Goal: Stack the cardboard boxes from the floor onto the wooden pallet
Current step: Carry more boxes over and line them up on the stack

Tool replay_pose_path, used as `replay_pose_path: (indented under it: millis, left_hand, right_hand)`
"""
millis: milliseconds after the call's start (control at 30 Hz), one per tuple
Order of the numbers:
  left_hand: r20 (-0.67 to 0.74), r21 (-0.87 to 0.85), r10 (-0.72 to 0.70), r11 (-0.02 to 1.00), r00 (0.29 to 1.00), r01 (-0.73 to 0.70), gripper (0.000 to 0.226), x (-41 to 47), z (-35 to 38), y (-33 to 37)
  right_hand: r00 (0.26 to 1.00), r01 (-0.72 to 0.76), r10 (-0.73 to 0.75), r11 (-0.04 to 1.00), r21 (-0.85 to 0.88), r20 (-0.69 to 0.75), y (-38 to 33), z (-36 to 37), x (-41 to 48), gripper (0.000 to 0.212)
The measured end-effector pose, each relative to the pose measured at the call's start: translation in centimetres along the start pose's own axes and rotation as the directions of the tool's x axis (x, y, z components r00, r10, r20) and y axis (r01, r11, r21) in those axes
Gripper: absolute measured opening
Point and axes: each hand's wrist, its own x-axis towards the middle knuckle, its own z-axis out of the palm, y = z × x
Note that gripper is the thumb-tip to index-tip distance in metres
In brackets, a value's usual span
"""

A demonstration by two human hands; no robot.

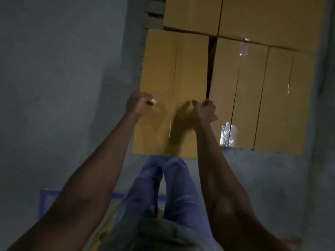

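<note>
Both hands grip 1 cardboard box at the left end of the stack on the pallet.

The left hand (136, 103) is clamped on the left side of the near box (163, 69), fingers curled onto its top face, and the right hand (204, 110) is clamped on its right side, fingers hooked into the narrow dark gap next to the neighbouring box (237, 87). The held box sits at the left near corner of the stack, its near end overhanging toward the person's blue trousers (174, 187). 2 more boxes (192, 13) lie behind, against the far edge. Slats of the wooden pallet (154, 11) show at the far left corner. Clear tape (227, 133) glints on the neighbouring box's near edge. Grey floor (54, 87) surrounds the stack, with a blue line (43, 201) marked near the person's feet.
</note>
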Motion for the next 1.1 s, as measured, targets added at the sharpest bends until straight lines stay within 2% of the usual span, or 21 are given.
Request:
replay_pose_path:
  millis: [200,300,400,433,467,533,633,700,767,833,867,933,1033,1100]
  left_hand:
    - [-0.007,-0.088,-0.002,0.996,1.000,0.001,0.033,3.5,2.7,-1.3]
    - [0.117,-0.132,0.066,0.990,0.991,-0.050,0.040,5.1,3.2,-1.6]
    - [0.242,-0.012,-0.006,1.000,0.970,0.009,0.027,5.6,4.1,-2.7]
    - [0.266,0.006,-0.035,0.999,0.963,0.034,0.027,5.4,4.6,-3.3]
    - [0.258,-0.004,-0.061,0.998,0.964,0.064,0.029,4.9,5.2,-3.8]
    - [0.194,-0.049,-0.107,0.992,0.975,0.119,0.029,3.5,6.1,-5.2]
    - [0.055,-0.072,-0.214,0.973,0.975,0.218,0.022,1.3,6.7,-7.1]
    - [0.015,-0.163,-0.332,0.930,0.943,0.330,0.021,0.3,6.8,-8.5]
    - [0.035,-0.310,-0.472,0.833,0.881,0.459,0.025,-0.9,6.7,-9.3]
    - [0.112,-0.430,-0.534,0.734,0.838,0.525,0.028,-1.7,6.4,-9.6]
    - [0.134,-0.484,-0.536,0.698,0.833,0.527,0.029,-1.8,6.3,-10.0]
    - [0.135,-0.567,-0.530,0.651,0.837,0.504,0.034,-1.8,6.0,-10.5]
    - [0.104,-0.600,-0.528,0.642,0.843,0.477,0.025,-1.3,6.0,-11.1]
    - [0.107,-0.594,-0.517,0.652,0.849,0.472,0.028,-1.1,6.2,-11.2]
  right_hand:
    - [0.990,-0.088,0.096,0.993,0.074,-0.106,0.8,3.2,3.6,0.075]
    - [0.994,-0.038,0.047,0.995,0.095,-0.099,2.4,2.6,5.1,0.071]
    - [0.993,0.056,-0.048,0.996,0.074,-0.105,4.7,2.3,4.3,0.058]
    - [0.993,0.047,-0.037,0.996,0.080,-0.116,5.6,2.5,3.6,0.056]
    - [0.991,0.002,0.010,0.996,0.093,-0.130,6.2,2.7,2.7,0.056]
    - [0.968,-0.181,0.202,0.973,0.143,-0.148,7.6,3.2,0.8,0.058]
    - [0.830,-0.545,0.558,0.810,0.215,0.003,9.7,4.7,-1.5,0.074]
    - [0.738,-0.671,0.655,0.684,0.286,0.163,11.9,6.2,-1.9,0.080]
    - [0.726,-0.687,0.602,0.652,0.321,0.331,14.5,8.0,-1.7,0.064]
    - [0.732,-0.678,0.547,0.644,0.353,0.408,15.9,9.2,-1.1,0.041]
    - [0.705,-0.708,0.552,0.578,0.405,0.444,15.3,9.1,-1.2,0.044]
    - [0.675,-0.734,0.584,0.468,0.493,0.451,13.7,8.5,-1.1,0.067]
    - [0.662,-0.741,0.617,0.455,0.493,0.426,13.7,8.9,0.5,0.071]
    - [0.659,-0.742,0.625,0.450,0.497,0.418,13.0,8.5,0.4,0.076]
